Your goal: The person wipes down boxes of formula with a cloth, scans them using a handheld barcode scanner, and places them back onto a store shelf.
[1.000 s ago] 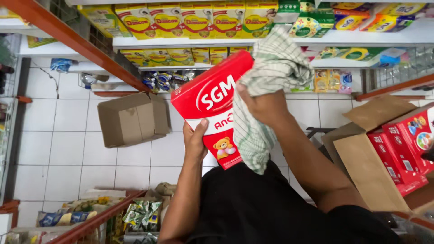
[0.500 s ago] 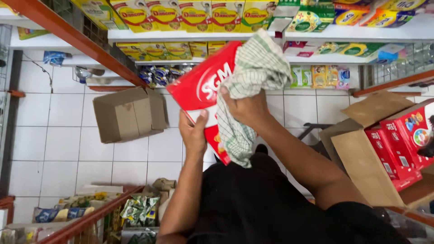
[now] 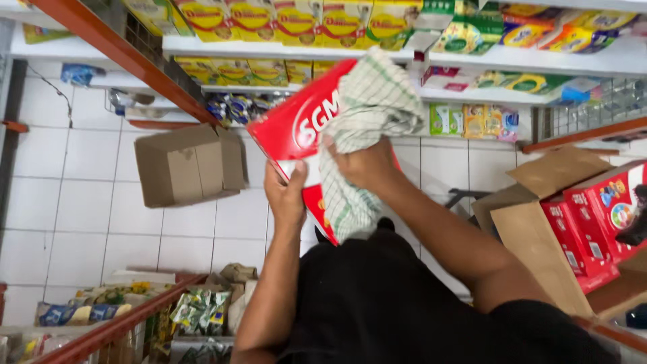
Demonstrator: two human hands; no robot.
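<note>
A large red carton (image 3: 291,128) with white lettering is held up in front of me, tilted. My left hand (image 3: 286,195) grips its lower edge from underneath. My right hand (image 3: 364,165) presses a white cloth with a green check pattern (image 3: 367,111) against the carton's front face; the cloth drapes down over the carton's lower right part and hides it.
An open brown cardboard box (image 3: 189,165) lies on the white tiled floor to the left. At right an open cardboard case (image 3: 539,249) holds more red cartons (image 3: 593,216). Shelves with yellow and green packages (image 3: 303,17) run across the top. An orange shelf rail (image 3: 121,50) crosses upper left.
The carton has tipped further and moved slightly left and down. My right hand with the cloth has slid down across its face.
</note>
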